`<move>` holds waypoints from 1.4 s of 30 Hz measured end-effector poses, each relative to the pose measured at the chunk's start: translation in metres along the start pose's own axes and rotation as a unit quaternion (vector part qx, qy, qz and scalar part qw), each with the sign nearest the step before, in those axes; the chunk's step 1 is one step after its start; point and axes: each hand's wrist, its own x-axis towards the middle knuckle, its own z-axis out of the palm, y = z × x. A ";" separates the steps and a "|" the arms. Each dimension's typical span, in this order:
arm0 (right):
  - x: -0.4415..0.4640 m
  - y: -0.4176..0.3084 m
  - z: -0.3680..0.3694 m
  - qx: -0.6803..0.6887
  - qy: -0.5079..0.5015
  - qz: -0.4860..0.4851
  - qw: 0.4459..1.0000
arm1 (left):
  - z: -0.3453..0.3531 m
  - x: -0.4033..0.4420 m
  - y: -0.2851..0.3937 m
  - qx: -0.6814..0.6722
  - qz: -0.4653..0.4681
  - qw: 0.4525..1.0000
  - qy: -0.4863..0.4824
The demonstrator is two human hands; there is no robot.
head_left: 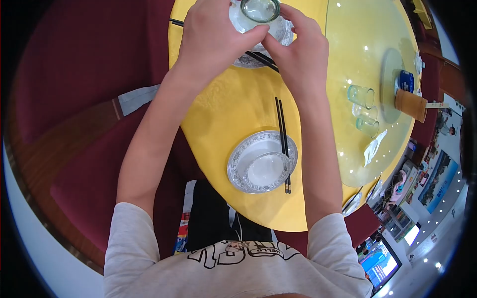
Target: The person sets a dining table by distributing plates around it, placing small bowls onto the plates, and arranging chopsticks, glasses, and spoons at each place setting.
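Two hands are cradling the glass (260,11) above the plate (246,61)!
The left hand (211,35) and right hand (302,49) are apparently gripping its sides, fingertips partly hidden, while chopsticks (263,60) are lying across the plate's near side; even, light pressure, sleeves and wrists staying clear, is looking safest.

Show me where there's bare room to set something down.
Yellow cloth shows between the far plate and the near plate, left of the near chopsticks. The glass turntable has a bare patch between the right hand and drinking glasses. It's crowded by the left hand, where held glass, far plate and far chopsticks bunch together.
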 end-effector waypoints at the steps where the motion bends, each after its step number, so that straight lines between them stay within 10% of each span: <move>1: -0.001 0.002 0.004 -0.006 0.007 0.000 1.000 | 0.001 0.001 -0.004 -0.002 -0.002 1.000 0.000; 23: -0.037 0.040 -0.038 -0.006 0.043 -0.005 0.999 | 0.017 -0.008 -0.008 0.171 -0.019 0.982 -0.074; 32: -0.077 0.068 -0.111 -0.068 0.111 0.079 0.988 | 0.051 -0.019 0.046 0.242 0.110 0.964 -0.024; 42: -0.106 0.108 -0.156 -0.244 0.128 0.073 0.959 | 0.175 -0.040 0.099 0.126 0.145 0.954 -0.229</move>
